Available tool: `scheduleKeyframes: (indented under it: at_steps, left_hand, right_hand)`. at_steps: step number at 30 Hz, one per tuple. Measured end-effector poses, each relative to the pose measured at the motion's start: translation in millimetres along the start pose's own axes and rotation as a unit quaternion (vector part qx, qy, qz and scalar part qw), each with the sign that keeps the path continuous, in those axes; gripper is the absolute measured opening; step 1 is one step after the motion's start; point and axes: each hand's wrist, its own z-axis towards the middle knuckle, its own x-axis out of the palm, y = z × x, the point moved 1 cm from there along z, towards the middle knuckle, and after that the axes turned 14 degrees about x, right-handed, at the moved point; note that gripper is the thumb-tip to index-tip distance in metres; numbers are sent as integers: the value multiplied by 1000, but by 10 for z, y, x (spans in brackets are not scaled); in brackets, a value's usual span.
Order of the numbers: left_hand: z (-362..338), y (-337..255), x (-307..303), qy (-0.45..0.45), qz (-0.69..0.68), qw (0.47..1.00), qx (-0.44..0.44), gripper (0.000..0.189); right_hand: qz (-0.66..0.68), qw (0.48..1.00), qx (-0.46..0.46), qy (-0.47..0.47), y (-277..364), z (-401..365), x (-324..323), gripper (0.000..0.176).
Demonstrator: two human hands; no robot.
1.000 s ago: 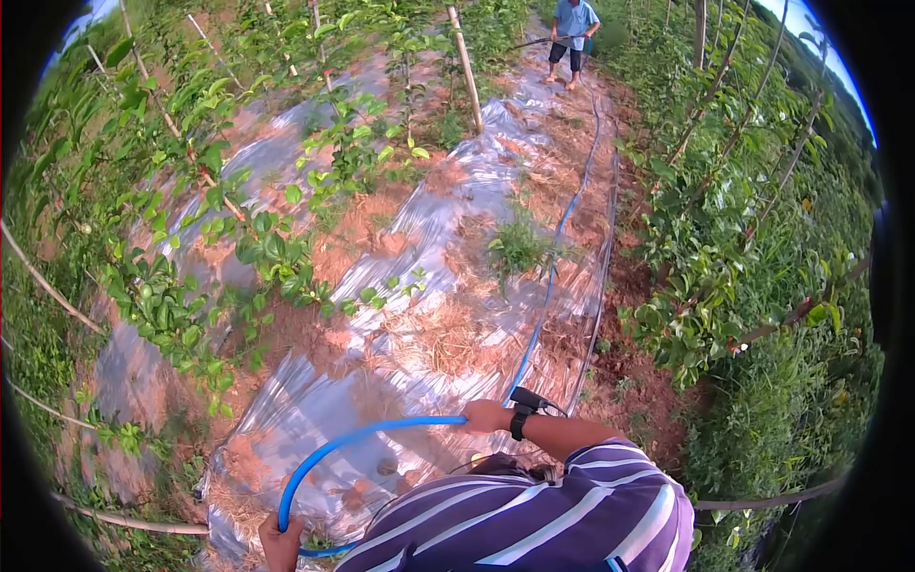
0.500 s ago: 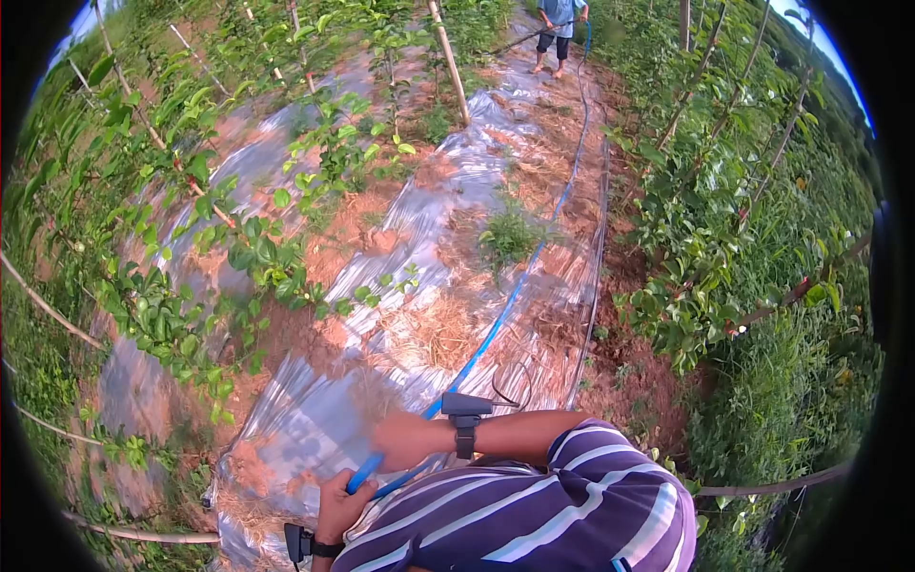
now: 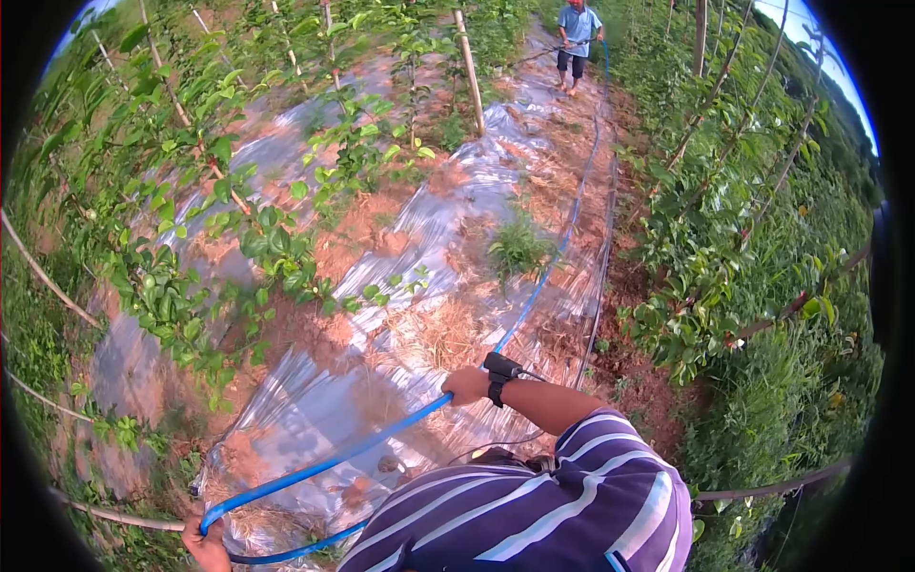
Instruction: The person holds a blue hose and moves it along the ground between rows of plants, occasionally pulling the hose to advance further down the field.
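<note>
A blue hose (image 3: 329, 462) runs between my two hands in a slack, slanting line. My right hand (image 3: 467, 385), with a dark device strapped at its wrist, is closed around it in front of my body. Beyond that hand the hose continues up the path towards a person in the distance. Down at the lower left, my left hand (image 3: 206, 547) grips the hose where it bends. Past this bend another length comes back below, towards my striped shirt (image 3: 534, 515).
Silvery plastic sheeting (image 3: 415, 238) covers the ground, with dry straw (image 3: 434, 334) and soil on it. Leafy plants and wooden stakes (image 3: 470, 71) line both sides. A person (image 3: 577, 43) stands up the path, holding a thin rod and the hose. A weed clump (image 3: 519, 246) grows mid-path.
My hands have moved apart: the left down and left, the right forward and right. A longer stretch of hose now spans them. The distant person appears lower in view.
</note>
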Motion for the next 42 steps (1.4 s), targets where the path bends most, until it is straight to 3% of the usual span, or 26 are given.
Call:
scheduleKeyframes:
  at_steps: [1,3,4,5,8,10,12,14,16,17,19,20,22,23,24,26,27,29,32,34,35,36,38,39,40,42]
  left_hand:
    - [-51,357,-133,4,-44,999,-4,30]
    - [-141,881,-261,-1,-91,996,-13,35]
    - [-200,1028,-281,26,29,999,-35,38]
    - [-292,1154,-307,56,150,985,-58,42]
    - [-545,1585,9,100,149,983,-48,45]
    - [-573,1293,325,106,154,981,-54,42]
    - [-624,1179,770,50,-69,995,50,39]
    - [-625,885,1202,28,-231,970,71,47]
    - [-516,397,1275,123,-260,947,142,68]
    - [-491,365,1330,120,-261,947,143,68]
    - [-453,345,1535,279,-413,854,149,63]
    - [-473,390,1593,273,-416,854,151,63]
    - [-535,529,1686,322,-601,731,-19,59]
    - [-499,515,1596,309,-590,746,-25,41]
    - [-444,518,1461,311,-590,745,-24,41]
    - [-274,419,1085,243,-427,869,54,19]
    - [-223,684,1095,219,-365,903,61,10]
    - [-90,749,663,181,-337,923,49,11]
    - [-11,1272,201,94,-323,941,48,9]
    - [-30,1472,-154,41,-302,952,23,10]
    - [-72,1798,-247,17,-294,955,25,10]
    - [-117,2050,-369,17,-293,956,25,10]
    - [-202,2284,-591,97,-196,975,-25,37]
    - [-231,2260,-614,162,-155,968,-110,39]
    - [-284,2365,-502,158,-154,969,-113,39]
    - [-430,2661,-82,60,-6,998,-6,16]
  right_hand:
    - [-38,997,49,53,-129,-8,-29,26]
    - [2,997,55,47,-64,-53,6,30]
    - [30,998,39,37,13,4,80,32]
    - [37,997,59,36,378,-173,-183,35]
    - [71,996,-16,52,1136,-232,-394,38]
    - [130,987,-57,79,1697,-207,-460,38]
    - [179,974,-138,34,2290,-265,-556,37]
    - [157,962,-194,108,2896,-481,-824,32]
    - [87,953,-266,113,3320,-351,-321,29]
    - [84,953,-267,113,3451,-396,-304,29]
    - [97,929,-330,137,3702,-529,-363,28]
    - [90,929,-332,136,3734,-499,-395,28]
    - [144,917,-312,202,3771,-425,-459,28]
    - [163,904,-342,196,3791,-336,-352,29]
    - [163,905,-341,194,3765,-248,-251,29]
    - [260,889,-305,219,3768,-249,-267,30]
    - [260,889,-303,224,3754,-226,-245,30]
    - [178,922,-283,194,3627,-97,-160,31]
    - [211,926,-248,194,3010,322,445,31]
    - [52,971,-150,176,2559,313,390,32]
    - [58,981,-100,157,2259,323,472,31]
    - [-15,989,-42,144,1951,417,628,30]
    - [-29,987,24,159,1758,204,419,31]
    - [-14,992,21,124,1737,166,451,36]
    - [-30,993,44,109,1882,53,327,40]
    - [6,994,26,106,2085,-14,192,42]
